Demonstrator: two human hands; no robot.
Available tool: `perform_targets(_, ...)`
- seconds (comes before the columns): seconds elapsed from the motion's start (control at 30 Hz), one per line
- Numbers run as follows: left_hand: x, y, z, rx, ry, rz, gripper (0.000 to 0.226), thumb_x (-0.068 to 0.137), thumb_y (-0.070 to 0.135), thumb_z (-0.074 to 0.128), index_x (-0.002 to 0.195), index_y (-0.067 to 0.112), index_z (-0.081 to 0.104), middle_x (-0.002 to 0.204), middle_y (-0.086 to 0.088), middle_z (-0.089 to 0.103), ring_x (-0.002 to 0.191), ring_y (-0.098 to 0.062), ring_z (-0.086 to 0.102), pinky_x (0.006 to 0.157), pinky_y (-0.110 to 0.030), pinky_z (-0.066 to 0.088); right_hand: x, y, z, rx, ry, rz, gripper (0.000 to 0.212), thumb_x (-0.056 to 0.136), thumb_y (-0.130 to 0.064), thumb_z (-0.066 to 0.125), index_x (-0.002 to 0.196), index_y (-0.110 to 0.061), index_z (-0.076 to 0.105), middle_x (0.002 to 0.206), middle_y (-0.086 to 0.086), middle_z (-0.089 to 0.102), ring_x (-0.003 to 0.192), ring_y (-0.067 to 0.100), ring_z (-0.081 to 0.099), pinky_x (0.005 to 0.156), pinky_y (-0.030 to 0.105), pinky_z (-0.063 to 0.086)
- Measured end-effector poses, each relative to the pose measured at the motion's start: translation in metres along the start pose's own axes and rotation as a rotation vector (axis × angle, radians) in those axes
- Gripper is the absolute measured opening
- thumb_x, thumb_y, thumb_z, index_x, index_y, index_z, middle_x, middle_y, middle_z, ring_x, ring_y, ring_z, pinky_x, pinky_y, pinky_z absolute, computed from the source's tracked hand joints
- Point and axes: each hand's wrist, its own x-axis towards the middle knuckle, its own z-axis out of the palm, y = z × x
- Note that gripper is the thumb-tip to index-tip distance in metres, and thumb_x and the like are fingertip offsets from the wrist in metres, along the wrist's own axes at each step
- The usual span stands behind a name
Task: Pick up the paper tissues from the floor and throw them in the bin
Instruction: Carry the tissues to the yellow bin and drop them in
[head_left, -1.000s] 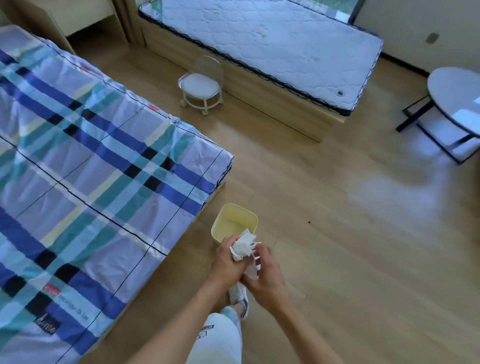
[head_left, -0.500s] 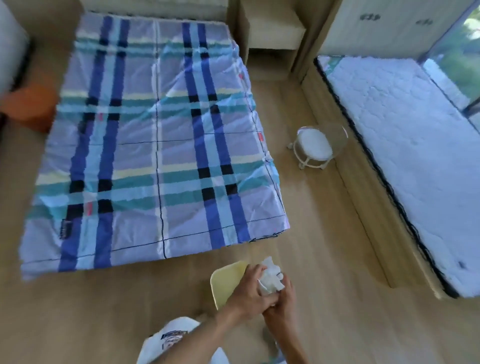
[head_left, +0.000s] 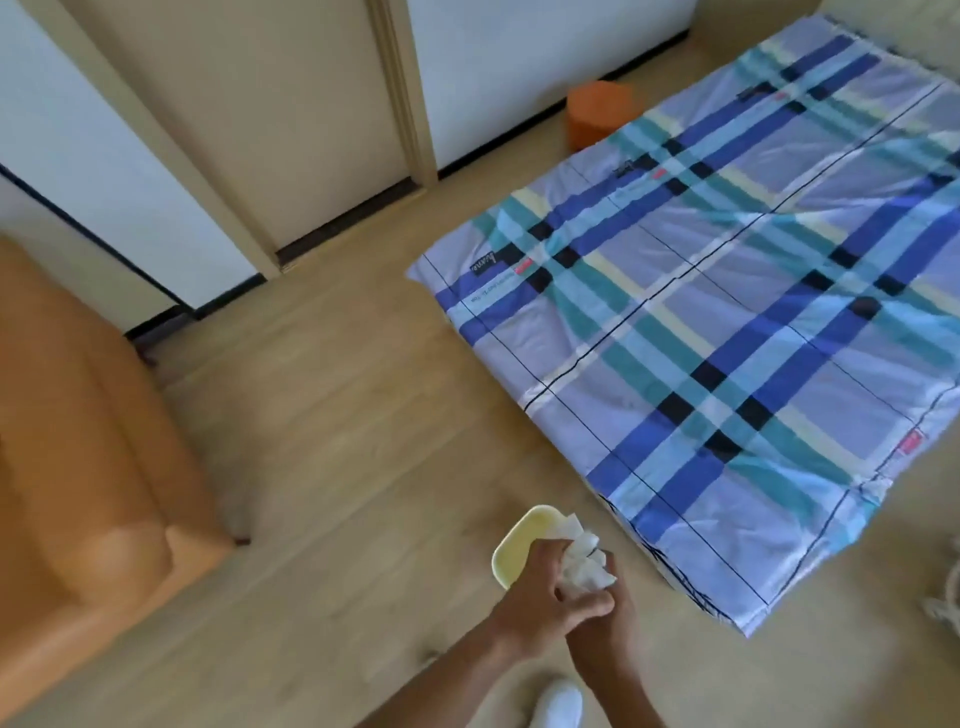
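Observation:
A bundle of crumpled white paper tissues (head_left: 584, 564) sits between my two hands, just above the right rim of the pale yellow bin (head_left: 511, 545). My left hand (head_left: 540, 597) wraps around the tissues from the left. Pressed against them from below right is my right hand (head_left: 602, 631). The bin stands on the wooden floor beside the corner of the bed, and my hands hide part of it.
A low bed with a blue, teal and white plaid sheet (head_left: 727, 322) fills the right side. An orange sofa (head_left: 78, 441) stands at the left. An orange stool (head_left: 597, 111) is by the far wall. My white shoe (head_left: 558, 704) is at the bottom.
The view has swung left around the room; the sofa and door now show. Both hands keep the tissues by the bin's rim.

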Motion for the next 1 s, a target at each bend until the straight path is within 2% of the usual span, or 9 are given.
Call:
perform_targets(0.1,0.003,-0.045,0.004,-0.051,0.003,-0.047,0.077,0.07,0.046,0.075,0.139,0.027,0.044,0.138,0.0,0.054,0.121,-0.007,0.059,0.107,-0.031,0.047,-0.001,0.033,0.021,-0.003,-0.038,0.077,0.022,0.083,-0.012,0.07,0.093,-0.026,0.057,0.082,0.002,0.069,0.077,0.026,0.068,0.068,0.042,0.055)
perform_targets(0.2,0.028,-0.096,0.012,-0.067,-0.025,-0.086,0.079,0.071,0.044,0.073,0.141,0.023,0.043,0.134,-0.001,0.06,0.123,-0.012,0.059,0.109,-0.039,0.046,0.007,0.086,0.044,0.021,-0.02,0.14,0.019,0.084,-0.002,0.067,0.086,-0.019,0.059,0.079,0.005,0.068,0.075,0.027,0.067,0.068,0.043,0.056)
perform_targets(0.37,0.084,-0.159,0.012,0.006,0.018,-0.121,0.092,0.071,0.062,0.066,0.15,0.027,0.032,0.147,0.008,0.05,0.134,-0.01,0.049,0.113,-0.034,0.04,0.057,0.166,0.074,0.108,0.009,0.228,0.02,0.08,0.001,0.069,0.088,-0.016,0.062,0.072,0.002,0.07,0.066,0.018,0.067,0.06,0.03,0.054)
perform_targets(0.53,0.135,-0.217,-0.002,0.103,0.129,-0.103,0.083,0.08,0.057,0.059,0.152,0.028,0.029,0.155,0.009,0.039,0.14,-0.013,0.041,0.113,-0.034,0.037,0.125,0.242,0.107,0.178,0.154,0.369,0.031,0.063,-0.029,0.08,0.088,-0.02,0.064,0.072,-0.004,0.069,0.065,0.014,0.067,0.061,0.031,0.052)
perform_targets(0.63,0.155,-0.261,-0.008,0.136,0.175,-0.109,0.069,0.088,0.047,0.063,0.147,0.024,0.037,0.149,0.004,0.045,0.137,-0.015,0.045,0.111,-0.032,0.037,0.166,0.281,0.13,0.224,0.176,0.444,0.047,0.063,-0.034,0.084,0.101,-0.019,0.061,0.083,-0.004,0.068,0.078,0.017,0.068,0.068,0.031,0.052)
perform_targets(0.73,0.164,-0.308,-0.004,0.137,0.176,-0.151,0.06,0.091,0.043,0.061,0.145,0.028,0.039,0.146,0.009,0.046,0.135,-0.011,0.045,0.109,-0.03,0.037,0.202,0.315,0.154,0.248,0.218,0.45,0.052,0.068,-0.028,0.086,0.107,-0.027,0.052,0.089,-0.012,0.064,0.082,0.009,0.064,0.065,0.025,0.046)
perform_targets(0.8,0.167,-0.335,-0.004,0.138,0.198,-0.178,0.057,0.091,0.043,0.059,0.143,0.03,0.04,0.144,0.011,0.046,0.13,-0.01,0.048,0.102,-0.028,0.038,0.222,0.336,0.167,0.199,0.236,0.442,0.057,0.07,-0.025,0.086,0.117,-0.021,0.054,0.096,-0.009,0.066,0.09,0.019,0.066,0.075,0.029,0.048)
perform_targets(0.87,0.17,-0.359,-0.004,0.153,0.225,-0.205,0.056,0.091,0.043,0.059,0.142,0.029,0.04,0.141,0.011,0.047,0.125,-0.009,0.051,0.095,-0.024,0.037,0.234,0.357,0.179,0.094,0.211,0.449,0.068,0.073,-0.022,0.084,0.131,-0.016,0.05,0.116,0.003,0.066,0.103,0.027,0.063,0.088,0.034,0.047)
perform_targets(1.0,0.172,-0.385,-0.011,0.193,0.244,-0.239,0.056,0.092,0.042,0.057,0.143,0.026,0.041,0.144,0.007,0.047,0.13,-0.014,0.05,0.104,-0.031,0.041,0.24,0.383,0.19,-0.049,0.153,0.55,0.082,0.08,-0.024,0.08,0.147,-0.016,0.034,0.151,0.009,0.043,0.132,0.03,0.049,0.106,0.038,0.038)
